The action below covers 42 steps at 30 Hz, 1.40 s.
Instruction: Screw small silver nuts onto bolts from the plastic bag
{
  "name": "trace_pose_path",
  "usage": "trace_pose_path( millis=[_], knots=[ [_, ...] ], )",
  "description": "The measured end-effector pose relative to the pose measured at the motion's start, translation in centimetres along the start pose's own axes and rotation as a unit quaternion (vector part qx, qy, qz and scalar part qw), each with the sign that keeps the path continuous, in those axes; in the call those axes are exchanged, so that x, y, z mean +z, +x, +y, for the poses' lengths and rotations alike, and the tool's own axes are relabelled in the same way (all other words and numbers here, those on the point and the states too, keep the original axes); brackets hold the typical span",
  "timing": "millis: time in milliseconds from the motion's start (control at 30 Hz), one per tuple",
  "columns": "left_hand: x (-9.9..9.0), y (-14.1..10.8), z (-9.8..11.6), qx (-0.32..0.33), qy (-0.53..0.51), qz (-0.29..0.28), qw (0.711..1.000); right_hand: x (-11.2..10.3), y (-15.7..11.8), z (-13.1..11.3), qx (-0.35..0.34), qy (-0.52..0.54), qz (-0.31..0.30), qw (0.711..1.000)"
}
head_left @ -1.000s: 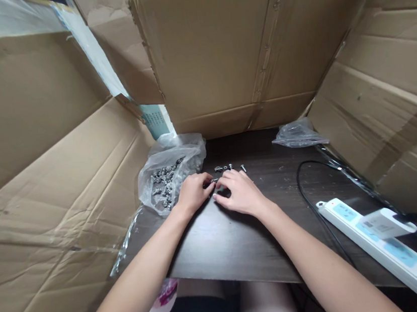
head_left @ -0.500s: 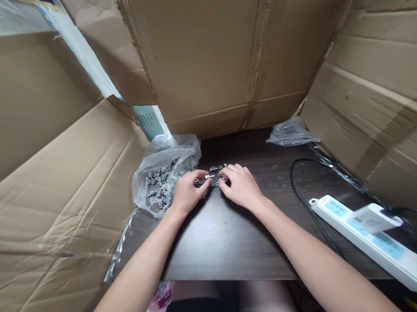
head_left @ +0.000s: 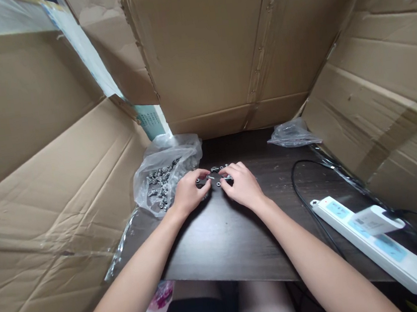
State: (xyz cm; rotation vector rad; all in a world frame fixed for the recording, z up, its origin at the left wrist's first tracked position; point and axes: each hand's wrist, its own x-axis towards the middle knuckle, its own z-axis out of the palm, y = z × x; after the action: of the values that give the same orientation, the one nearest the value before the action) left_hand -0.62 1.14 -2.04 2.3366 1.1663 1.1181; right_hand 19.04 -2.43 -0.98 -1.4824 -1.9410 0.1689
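My left hand [head_left: 190, 191] is closed in a pinch, a small metal bolt [head_left: 211, 177] at its fingertips, shank pointing right. Facing it, my right hand [head_left: 241, 185] curls thumb and forefinger around a small shiny metal part [head_left: 228, 178], whose exact shape is partly hidden. On the dark table between the hands lies a small nut [head_left: 218, 184]. Just beyond the fingertips is another bolt [head_left: 214, 169] with small hardware near it. A ring-like nut [head_left: 197, 180] shows beside my left fingers.
A clear plastic bag [head_left: 141, 184] of loose bolts [head_left: 161, 179] lies open left of my left hand. Another clear bag [head_left: 293, 134] sits at the back right. A white power strip [head_left: 379, 246] and black cable [head_left: 293, 181] lie on the right. Cardboard walls [head_left: 210, 49] surround the table [head_left: 222, 240].
My right fingers have opened slightly and moved a little right, away from the left hand; the metal part between them shows more. The left hand has barely moved.
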Motion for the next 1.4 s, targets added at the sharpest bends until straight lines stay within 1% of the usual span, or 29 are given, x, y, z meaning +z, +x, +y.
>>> trace_pose_path(
  millis=[200, 400, 600, 700, 900, 1167, 1333, 1400],
  knots=[
    [-0.2, 0.0, 0.3, 0.035, -0.007, -0.016, 0.999, 0.0, -0.3, -0.8, -0.005, 0.068, -0.021, 0.997],
    [-0.1, -0.2, 0.5, 0.066, -0.014, -0.028, 0.997, 0.2, -0.4, -1.3, -0.015, 0.044, -0.045, 0.998],
    [-0.2, -0.1, 0.6, 0.058, -0.014, -0.034, 0.998, 0.3, -0.4, -1.0, -0.019, 0.051, -0.034, 0.998],
    [-0.2, 0.0, 0.6, 0.054, -0.039, -0.037, 0.997, 0.3, -0.4, -0.9, -0.015, 0.052, -0.034, 0.998],
    [-0.1, -0.1, 0.7, 0.023, -0.095, -0.044, 0.994, 0.2, -0.4, -0.9, -0.006, 0.080, -0.048, 0.996],
    [0.3, -0.2, 0.4, 0.039, -0.096, -0.039, 0.994, 0.1, -0.3, -1.0, 0.004, 0.039, -0.082, 0.996],
    [0.1, -0.2, 0.4, 0.028, -0.088, -0.035, 0.995, -0.1, -0.4, -1.1, 0.012, 0.072, -0.066, 0.995],
    [0.1, -0.2, 0.4, 0.028, -0.088, -0.039, 0.995, 0.0, -0.4, -1.1, 0.009, 0.066, -0.068, 0.995]
  ],
)
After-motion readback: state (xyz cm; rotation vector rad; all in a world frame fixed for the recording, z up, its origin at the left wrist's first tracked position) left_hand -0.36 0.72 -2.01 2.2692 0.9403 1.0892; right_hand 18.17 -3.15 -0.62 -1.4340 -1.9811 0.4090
